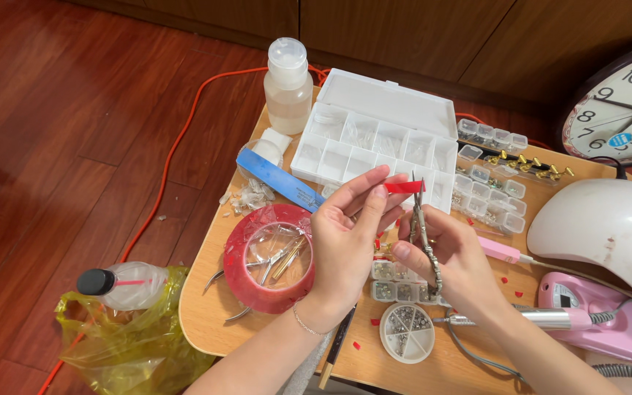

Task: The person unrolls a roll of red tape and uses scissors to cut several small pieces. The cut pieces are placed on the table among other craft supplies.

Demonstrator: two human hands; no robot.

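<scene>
- Left hand (345,241) nearest the lens, fingers pinched shut on a small red strip (404,187), held up over the table (206,314).
- Right hand (448,256) closed around small scissors (422,234), blades up and touching the strip's right end.
- Red tape roll (268,257) sits just left of the left wrist; white compartment box (374,139) behind.
- My call: keep the strip taut, blades square to it, snip short and clear of the fingertips.

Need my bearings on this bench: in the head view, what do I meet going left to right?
Yellow plastic bag → roll of red tape → left hand → red tape strip → right hand holding small scissors → white nail lamp.
</scene>
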